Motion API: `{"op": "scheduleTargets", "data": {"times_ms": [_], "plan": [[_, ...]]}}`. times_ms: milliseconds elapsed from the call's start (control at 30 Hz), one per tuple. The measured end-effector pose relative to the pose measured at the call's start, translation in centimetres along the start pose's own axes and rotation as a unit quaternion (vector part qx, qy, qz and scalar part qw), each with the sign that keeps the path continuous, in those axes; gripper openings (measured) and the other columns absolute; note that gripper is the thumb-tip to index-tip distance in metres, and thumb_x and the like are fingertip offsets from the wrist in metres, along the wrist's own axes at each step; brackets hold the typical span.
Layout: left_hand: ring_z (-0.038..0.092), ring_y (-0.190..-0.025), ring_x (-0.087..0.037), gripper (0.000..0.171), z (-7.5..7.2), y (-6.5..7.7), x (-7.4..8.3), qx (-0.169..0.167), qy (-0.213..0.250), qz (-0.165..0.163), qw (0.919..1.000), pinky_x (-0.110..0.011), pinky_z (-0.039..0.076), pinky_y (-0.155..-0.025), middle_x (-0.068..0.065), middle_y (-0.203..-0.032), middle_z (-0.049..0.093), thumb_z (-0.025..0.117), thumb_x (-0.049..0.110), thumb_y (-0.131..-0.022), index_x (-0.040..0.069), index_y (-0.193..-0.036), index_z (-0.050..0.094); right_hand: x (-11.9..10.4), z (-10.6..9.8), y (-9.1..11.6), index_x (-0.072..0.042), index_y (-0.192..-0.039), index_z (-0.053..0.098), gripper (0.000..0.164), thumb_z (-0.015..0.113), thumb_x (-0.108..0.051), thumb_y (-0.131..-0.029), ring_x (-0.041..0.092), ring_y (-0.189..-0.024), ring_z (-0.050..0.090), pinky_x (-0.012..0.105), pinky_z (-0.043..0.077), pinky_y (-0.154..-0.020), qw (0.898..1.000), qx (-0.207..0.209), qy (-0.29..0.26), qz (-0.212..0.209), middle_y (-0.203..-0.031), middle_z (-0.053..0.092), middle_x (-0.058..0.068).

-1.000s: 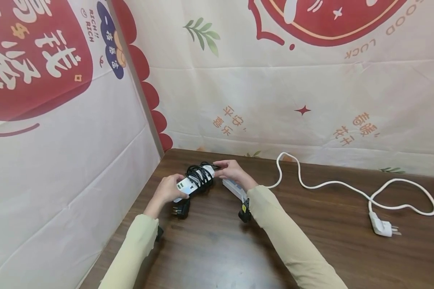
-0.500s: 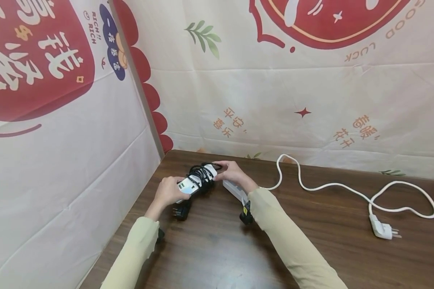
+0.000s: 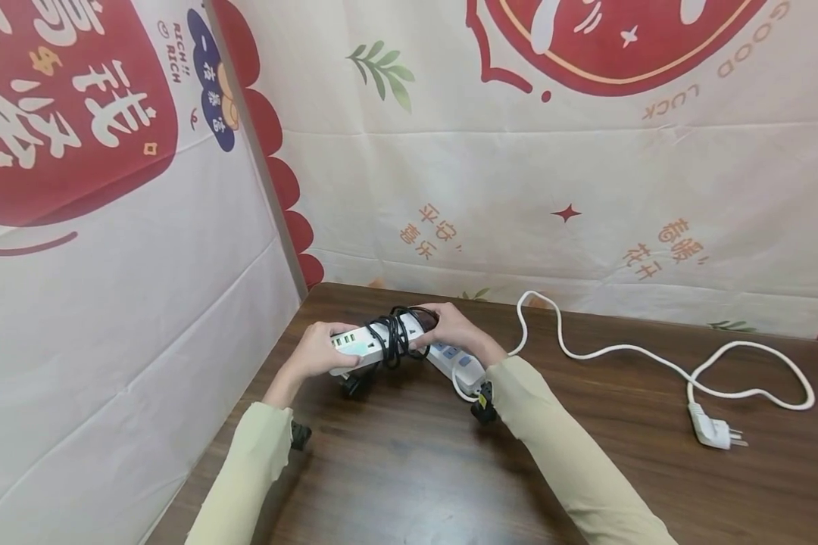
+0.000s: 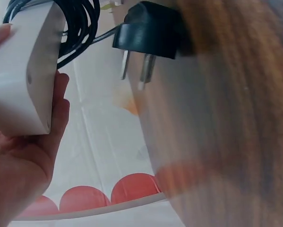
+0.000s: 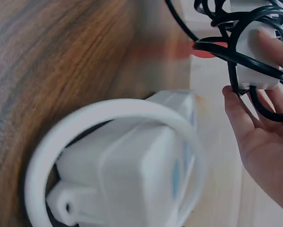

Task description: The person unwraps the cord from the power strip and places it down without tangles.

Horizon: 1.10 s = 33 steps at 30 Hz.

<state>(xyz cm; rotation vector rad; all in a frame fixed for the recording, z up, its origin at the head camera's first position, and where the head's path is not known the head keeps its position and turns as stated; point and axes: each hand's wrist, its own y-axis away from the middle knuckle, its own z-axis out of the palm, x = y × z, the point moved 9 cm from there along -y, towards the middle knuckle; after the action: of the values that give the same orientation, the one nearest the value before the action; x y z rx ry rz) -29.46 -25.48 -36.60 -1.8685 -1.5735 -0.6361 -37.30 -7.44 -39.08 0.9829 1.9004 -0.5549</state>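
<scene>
Both hands hold a white power strip (image 3: 357, 344) wrapped in a black cord (image 3: 393, 342), raised off the table in the head view. My left hand (image 3: 316, 350) grips its left end, thumb in front, beside several green USB ports. At the other end, my right hand (image 3: 453, 331) grips the strip where the cord loops round it. A black plug (image 4: 148, 29) with metal pins dangles from the cord in the left wrist view. Behind and below the right hand lies a second white power strip (image 3: 450, 362) on the table; its near end (image 5: 127, 165) looms large in the right wrist view.
From the second strip a white cord (image 3: 613, 348) winds rightward across the brown wooden table (image 3: 409, 469) to a white plug (image 3: 716, 430). Printed cloth hangings (image 3: 491, 182) stand behind the table and along its left side.
The wrapped power strip has been lifted and turned nearer to level, its right end moving right with my right hand. More of the second strip now shows.
</scene>
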Motion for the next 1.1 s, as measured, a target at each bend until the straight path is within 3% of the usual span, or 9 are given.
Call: {"op": "scheduleTargets", "data": {"times_ms": [167,333,433,567,667,800,900,1033,1100], "plan": [[0.053,-0.075,-0.018,0.052,0.0,0.2,0.3,0.002,0.028,0.009,0.9996,-0.028,0.044,-0.063,-0.009,-0.093,0.065,0.079,0.018,-0.066,0.006,-0.113,0.063,-0.9,-1.2,0.8,-0.010,-0.120,0.059,0.064,0.083,-0.013,-0.061,0.018,-0.085,0.057,0.030,0.046,-0.075,1.000,0.018,0.004,-0.011,-0.107,0.065,0.009],[0.053,-0.088,-0.021,0.069,-0.6,1.0,-0.2,0.030,0.087,-0.003,0.9957,-0.033,0.042,-0.075,-0.010,-0.109,0.062,0.085,0.020,-0.061,0.010,-0.123,0.056,-1.4,-2.0,1.4,-0.007,-0.117,0.062,0.060,0.083,-0.014,-0.061,0.017,-0.088,0.058,0.031,0.046,-0.081,1.000,0.020,-0.018,-0.013,-0.109,0.065,0.009],[0.053,-0.095,-0.023,0.073,-0.8,1.3,-0.2,0.048,0.103,0.008,0.9935,-0.036,0.041,-0.081,-0.012,-0.114,0.060,0.086,0.019,-0.059,0.008,-0.124,0.054,-1.5,-2.5,1.6,-0.008,-0.113,0.064,0.056,0.083,-0.015,-0.061,0.016,-0.089,0.058,0.031,0.045,-0.083,0.999,0.022,-0.025,-0.007,-0.105,0.066,0.006],[0.054,-0.095,-0.021,0.068,-0.9,1.4,0.4,0.066,0.116,0.024,0.9908,-0.033,0.042,-0.081,-0.012,-0.112,0.061,0.084,0.016,-0.062,0.005,-0.122,0.055,-2.0,-2.9,2.0,-0.010,-0.112,0.064,0.056,0.084,-0.017,-0.060,0.015,-0.087,0.057,0.031,0.044,-0.083,0.999,0.022,-0.028,-0.009,-0.103,0.067,0.003],[0.054,-0.091,-0.022,0.062,-1.2,1.9,1.8,0.079,0.137,0.033,0.9869,-0.031,0.043,-0.077,-0.016,-0.108,0.062,0.082,0.009,-0.064,0.001,-0.119,0.056,-2.3,-3.0,2.2,-0.010,-0.113,0.064,0.057,0.084,-0.019,-0.061,0.016,-0.086,0.057,0.032,0.044,-0.083,0.999,0.016,-0.026,-0.011,-0.103,0.067,0.004],[0.055,-0.085,-0.023,0.052,-1.9,2.8,3.7,0.101,0.155,0.042,0.9818,-0.029,0.044,-0.072,-0.022,-0.100,0.063,0.080,0.002,-0.064,-0.005,-0.111,0.058,-2.8,-3.4,2.6,-0.009,-0.116,0.062,0.059,0.083,-0.020,-0.062,0.018,-0.095,0.057,0.035,0.042,-0.088,1.000,0.013,-0.005,-0.009,-0.109,0.065,0.007],[0.055,-0.082,-0.018,0.048,-2.2,3.0,4.2,0.112,0.157,0.038,0.9806,-0.025,0.044,-0.069,-0.022,-0.098,0.063,0.079,0.002,-0.065,-0.007,-0.108,0.059,-3.0,-3.7,3.0,-0.009,-0.118,0.061,0.062,0.083,-0.023,-0.062,0.020,-0.105,0.054,0.038,0.039,-0.094,1.000,0.008,0.009,0.001,-0.117,0.061,0.007],[0.054,-0.079,-0.013,0.048,-2.5,3.2,4.4,0.126,0.164,0.033,0.9778,-0.022,0.044,-0.068,-0.022,-0.096,0.064,0.080,0.002,-0.063,-0.007,-0.107,0.060,-3.1,-3.8,3.3,-0.009,-0.121,0.058,0.066,0.082,-0.029,-0.063,0.020,-0.106,0.053,0.038,0.039,-0.094,1.000,-0.007,-0.001,0.006,-0.119,0.059,0.008],[0.054,-0.078,-0.012,0.048,-2.8,3.3,4.4,0.137,0.169,0.035,0.9753,-0.021,0.044,-0.067,-0.023,-0.095,0.064,0.080,0.000,-0.062,-0.007,-0.106,0.061,-3.0,-3.8,3.4,-0.006,-0.125,0.054,0.063,0.078,-0.026,-0.070,0.021,-0.105,0.052,0.039,0.039,-0.094,0.999,-0.017,-0.049,0.000,-0.121,0.057,0.011]]}}
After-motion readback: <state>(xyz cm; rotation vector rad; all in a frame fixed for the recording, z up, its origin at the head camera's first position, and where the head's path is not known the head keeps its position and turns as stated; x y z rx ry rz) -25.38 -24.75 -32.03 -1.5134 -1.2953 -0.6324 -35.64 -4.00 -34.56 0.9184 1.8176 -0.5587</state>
